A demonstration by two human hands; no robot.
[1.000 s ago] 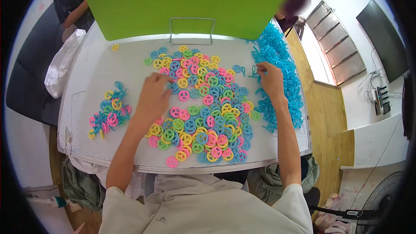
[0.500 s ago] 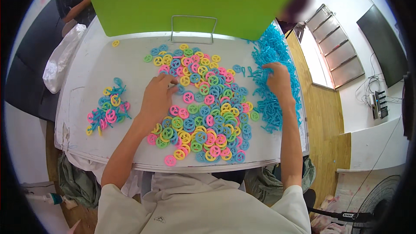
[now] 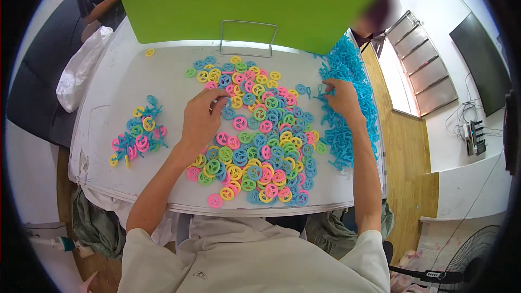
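Observation:
A loose heap of small plastic wheels (image 3: 260, 154) in pink, yellow, green and blue covers the middle of the table. My left hand (image 3: 203, 116) is over the heap's left edge, thumb and fingers pinched together; what they hold is too small to make out. To the right lies a long pile of blue stick-like plastic pieces (image 3: 350, 135). At its left edge my right hand (image 3: 344, 100) has its fingertips closed on a blue plastic piece (image 3: 321, 89). On the left side sits a small group of wheels with blue pieces fitted to them (image 3: 140, 135).
A green board (image 3: 249, 0) with a wire stand (image 3: 247, 54) rises at the table's far side. One yellow wheel (image 3: 150, 52) lies alone at the far left. A white plastic bag (image 3: 81, 70) hangs by the left edge. Two other people are partly visible beyond the board.
My left fingers have drawn together into a pinch over the heap. My right hand has shifted slightly left at the pile's edge. The whole view has moved a little.

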